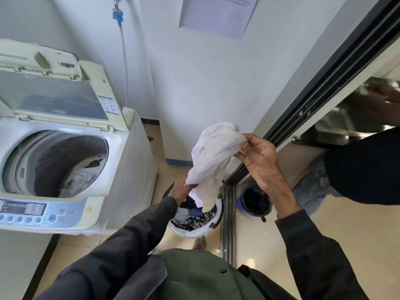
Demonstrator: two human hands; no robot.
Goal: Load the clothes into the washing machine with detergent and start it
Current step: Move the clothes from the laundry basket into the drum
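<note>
A white garment [213,156] hangs in the air above a white laundry bucket [194,231] that stands on the floor with dark and patterned clothes inside. My right hand [258,161] pinches the garment's upper edge. My left hand [179,189] grips its lower part, just above the bucket. To the left stands a top-loading washing machine [65,161] with its lid [56,98] raised. Some light clothes [80,178] lie at the bottom of its drum. Its control panel [32,211] faces me at the front.
A mirrored sliding door [324,118] on the right reflects me and the bucket. A water hose with a blue tap [118,15] runs down the white wall behind the machine. The floor is beige tile [164,169].
</note>
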